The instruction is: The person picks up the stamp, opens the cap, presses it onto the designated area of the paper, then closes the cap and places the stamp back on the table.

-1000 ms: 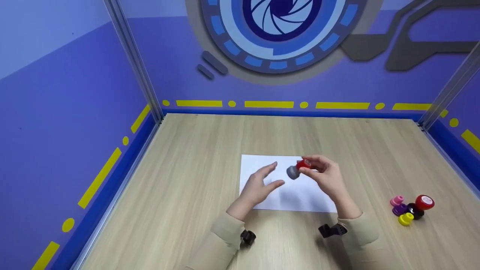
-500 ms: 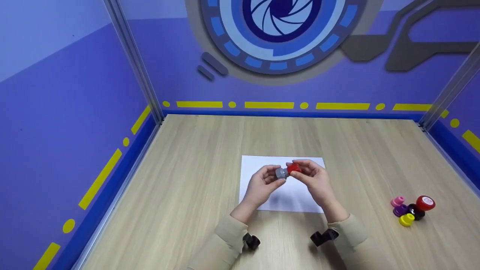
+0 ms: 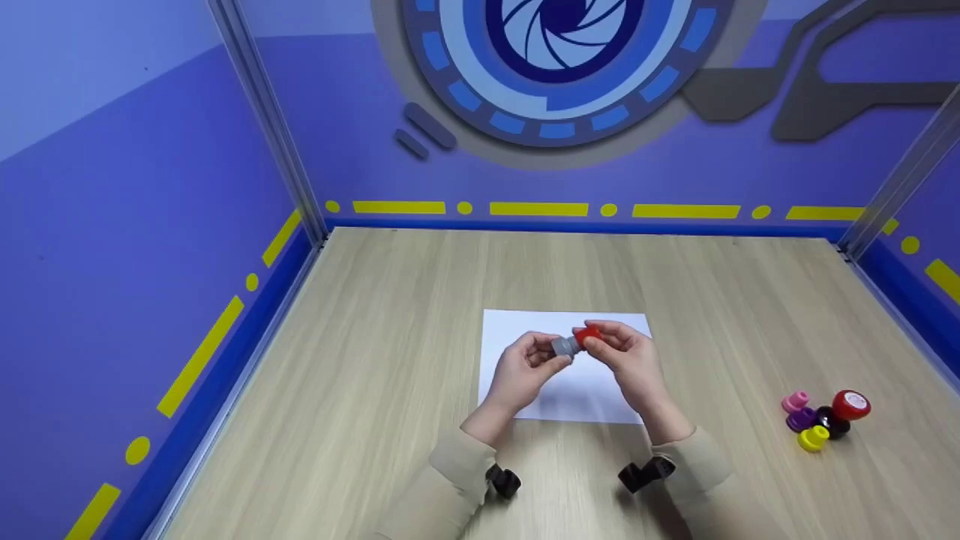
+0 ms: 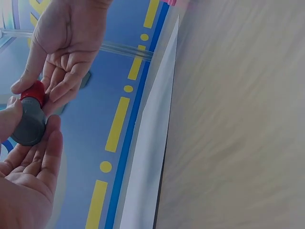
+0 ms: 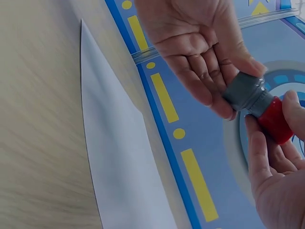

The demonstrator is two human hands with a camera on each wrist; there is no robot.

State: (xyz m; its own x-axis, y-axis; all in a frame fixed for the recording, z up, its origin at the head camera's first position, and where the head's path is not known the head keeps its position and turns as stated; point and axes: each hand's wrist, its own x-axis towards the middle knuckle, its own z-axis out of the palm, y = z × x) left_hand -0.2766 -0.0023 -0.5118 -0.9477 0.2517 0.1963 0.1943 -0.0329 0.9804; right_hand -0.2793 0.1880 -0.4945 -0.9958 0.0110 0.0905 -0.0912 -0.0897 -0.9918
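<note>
Both hands hold one small stamp between them, raised over a white sheet of paper. Its red end is pinched by the thumb and fingers of my right hand. The grey, rounded end sits between the thumb and fingertips of my left hand. A narrower grey neck shows between the two ends in the right wrist view. The stamp lies roughly sideways, grey end to the left.
To the right on the wooden table stands a cluster of small pieces: pink, purple, yellow and black, with a red round-topped piece. Blue-purple walls enclose the table.
My right hand has brought the stamp leftward, and my left hand, empty a second ago, has taken hold of its grey end. Over the last half second little has moved.
</note>
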